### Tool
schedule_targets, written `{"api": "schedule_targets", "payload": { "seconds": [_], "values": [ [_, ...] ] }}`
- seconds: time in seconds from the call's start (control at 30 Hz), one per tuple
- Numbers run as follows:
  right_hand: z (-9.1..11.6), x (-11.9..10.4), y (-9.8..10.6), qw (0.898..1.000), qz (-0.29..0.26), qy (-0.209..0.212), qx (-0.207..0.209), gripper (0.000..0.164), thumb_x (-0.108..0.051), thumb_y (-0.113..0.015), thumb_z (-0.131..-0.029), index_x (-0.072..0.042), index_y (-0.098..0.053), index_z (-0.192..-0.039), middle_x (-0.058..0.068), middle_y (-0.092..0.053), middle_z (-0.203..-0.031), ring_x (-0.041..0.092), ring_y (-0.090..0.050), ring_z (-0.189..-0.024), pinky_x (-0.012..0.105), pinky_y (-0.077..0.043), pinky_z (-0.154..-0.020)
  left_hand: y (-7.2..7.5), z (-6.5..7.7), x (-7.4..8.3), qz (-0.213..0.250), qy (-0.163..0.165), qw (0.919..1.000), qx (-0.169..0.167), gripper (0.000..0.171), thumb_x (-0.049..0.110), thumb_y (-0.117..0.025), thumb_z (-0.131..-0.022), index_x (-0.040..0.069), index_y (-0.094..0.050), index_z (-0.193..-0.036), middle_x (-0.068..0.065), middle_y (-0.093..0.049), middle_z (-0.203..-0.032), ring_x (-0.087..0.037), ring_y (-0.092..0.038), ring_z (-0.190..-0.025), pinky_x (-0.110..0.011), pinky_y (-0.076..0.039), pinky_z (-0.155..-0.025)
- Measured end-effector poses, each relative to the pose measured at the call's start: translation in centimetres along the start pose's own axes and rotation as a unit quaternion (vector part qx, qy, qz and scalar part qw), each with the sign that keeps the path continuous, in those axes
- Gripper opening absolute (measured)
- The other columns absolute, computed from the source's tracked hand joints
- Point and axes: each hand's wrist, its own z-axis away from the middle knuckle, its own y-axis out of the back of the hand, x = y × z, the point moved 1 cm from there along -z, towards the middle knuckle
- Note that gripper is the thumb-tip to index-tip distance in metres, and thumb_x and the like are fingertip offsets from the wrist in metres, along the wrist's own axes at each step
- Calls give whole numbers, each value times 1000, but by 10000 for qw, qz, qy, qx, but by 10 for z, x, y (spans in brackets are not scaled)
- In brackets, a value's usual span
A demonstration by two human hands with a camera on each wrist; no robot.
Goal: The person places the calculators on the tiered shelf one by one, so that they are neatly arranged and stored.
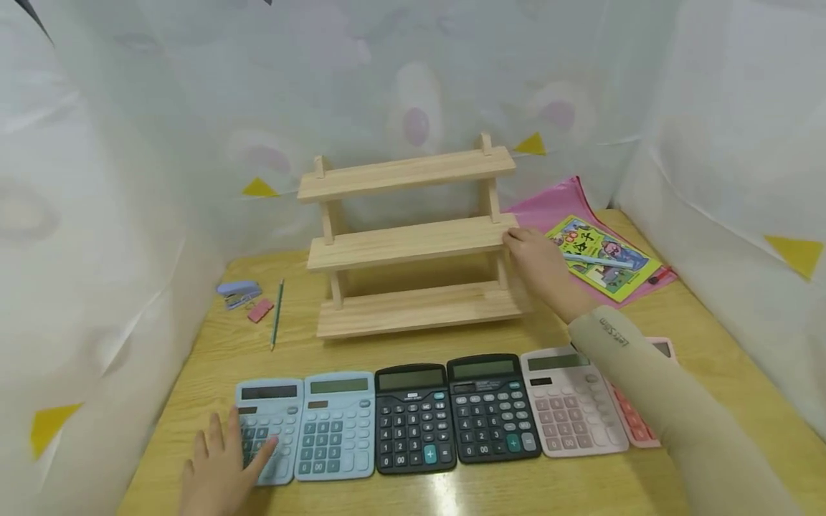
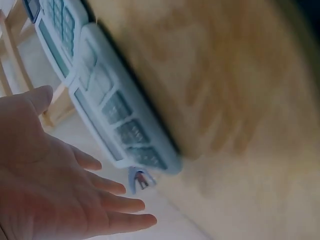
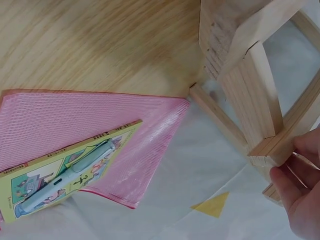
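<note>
Toward the back of the surface (image 1: 235,355), I've got the wooden rack (image 1: 413,243), right grip (image 1: 538,261) pinching its mid-level right end, likely to steady it, left grip (image 1: 217,462) spread-fingered by the leftmost blue calculator (image 1: 274,421), contact unclear.

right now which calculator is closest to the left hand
The leftmost light blue calculator. In the head view the left hand overlaps it; the other light blue calculator lies to its right, clear of the hand.
</note>
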Motion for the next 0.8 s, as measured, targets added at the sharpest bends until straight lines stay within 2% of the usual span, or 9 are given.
{"api": "schedule_targets", "payload": {
  "seconds": [0.13,0.27,0.47,0.6,0.7,0.8],
  "values": [
    [0,0,-2,10000,-38,-55,-55,24,2,-57,-85,-1,-65,-107,15,-64,-111,33,-59,-100,41,-53,-84,-19,2,-3,212,227,9993,-195,115,82,-31,-76,-9,-9,-143,-44,-4,-142,-64,-10,-125,-74,-24,-96],
    [-2,-1,0,10000,-6,-48,69,22,-1,-59,-84,0,-65,-105,15,-66,-108,33,-61,-96,42,-54,-79,-31,1,0,387,423,9979,-303,120,85,-31,-73,-7,-4,-144,-43,2,-143,-64,-5,-127,-72,-21,-100],
    [-4,2,3,9998,79,-78,167,21,-3,-60,-84,-1,-67,-104,14,-67,-108,32,-61,-96,41,-54,-80,-37,-2,3,418,523,9977,-44,123,89,-27,-69,-2,2,-146,-42,6,-144,-63,-4,-127,-73,-16,-102],
    [-4,2,2,9999,46,-6,125,19,-4,-60,-85,-2,-67,-103,14,-67,-107,32,-62,-97,41,-53,-82,-41,-1,1,296,821,9961,146,122,89,-32,-67,0,-4,-146,-41,0,-144,-61,-9,-129,-72,-15,-103],
    [-4,1,2,9999,52,-6,102,19,-4,-60,-85,-2,-67,-103,15,-67,-107,32,-62,-96,41,-53,-82,-42,0,-1,228,1010,9942,288,122,88,-36,-68,-2,-11,-145,-40,-5,-144,-59,-12,-129,-71,-16,-104],
    [-4,1,1,9999,78,-65,104,20,-4,-60,-85,-1,-67,-103,15,-67,-106,32,-62,-95,41,-54,-80,-40,-1,0,183,942,9948,334,126,88,-37,-66,-8,-10,-144,-41,-6,-143,-60,-14,-128,-71,-18,-103]
  ]
}}
